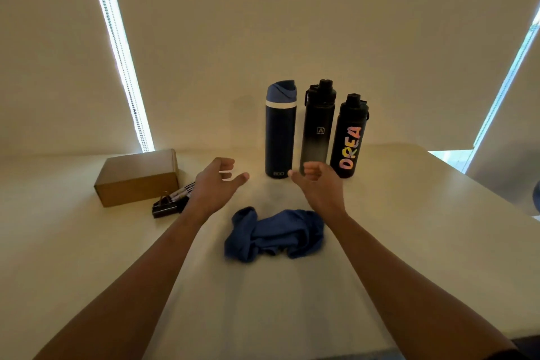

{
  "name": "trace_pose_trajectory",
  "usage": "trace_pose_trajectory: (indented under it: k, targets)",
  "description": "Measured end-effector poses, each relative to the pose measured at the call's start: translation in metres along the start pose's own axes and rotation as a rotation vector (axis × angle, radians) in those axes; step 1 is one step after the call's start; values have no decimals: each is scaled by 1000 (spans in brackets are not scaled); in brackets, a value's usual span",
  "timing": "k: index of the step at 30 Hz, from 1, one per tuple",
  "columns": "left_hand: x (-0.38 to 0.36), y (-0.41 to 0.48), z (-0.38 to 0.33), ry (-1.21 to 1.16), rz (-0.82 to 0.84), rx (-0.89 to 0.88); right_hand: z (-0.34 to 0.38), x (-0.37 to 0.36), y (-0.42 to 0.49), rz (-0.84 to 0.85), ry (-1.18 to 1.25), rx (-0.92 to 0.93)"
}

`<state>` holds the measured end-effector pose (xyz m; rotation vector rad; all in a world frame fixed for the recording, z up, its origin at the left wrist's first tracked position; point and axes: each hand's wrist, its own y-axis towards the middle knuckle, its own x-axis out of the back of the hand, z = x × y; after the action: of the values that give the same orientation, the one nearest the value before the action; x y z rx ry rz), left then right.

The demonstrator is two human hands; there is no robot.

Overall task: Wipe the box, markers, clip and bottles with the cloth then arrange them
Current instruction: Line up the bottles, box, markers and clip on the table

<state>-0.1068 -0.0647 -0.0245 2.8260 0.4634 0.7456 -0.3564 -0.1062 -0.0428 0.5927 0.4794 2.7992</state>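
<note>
The pale, smooth tabletop (pixel 409 228) ran back to drawn cream roller blinds (pixel 263 23), daylight showing in narrow strips at their edges. Beyond the fingertips stood three upright bottles close together: a navy metal bottle with a blue lid (pixel 280 128), a black-to-grey gradient bottle (pixel 317 128) and a black bottle with coloured lettering (pixel 349 140). A brown cardboard box (pixel 137 177) lay outboard of the left hand (pixel 214 185), with white markers (pixel 182 191) and a black binder clip (pixel 165 207) just beside that wrist. A crumpled blue cloth (pixel 274 232) lay between the forearms, behind both palms. Both the left hand and the right hand (pixel 317 184) hovered empty, fingers loosely curled. Reaching on without the cloth risked toppling the crowded bottles, since nudging one would likely knock its neighbours
</note>
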Motion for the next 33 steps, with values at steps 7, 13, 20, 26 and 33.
trace_pose_trajectory:
  k: [7,13,20,26,33]
  targets:
    - [79,-17,32,64,-144,-5,58,-64,-24,311,31,125]
    - [136,-20,63,50,-378,-11,94,-133,-34,493,-13,234]
    - [181,-8,112,272,-592,85,111,-204,-38,564,-122,440]
    - [183,2,132,142,-502,64,101,-228,-30,569,-223,539]
    - [171,12,139,98,-359,-56,81,-212,-15,416,-130,526]
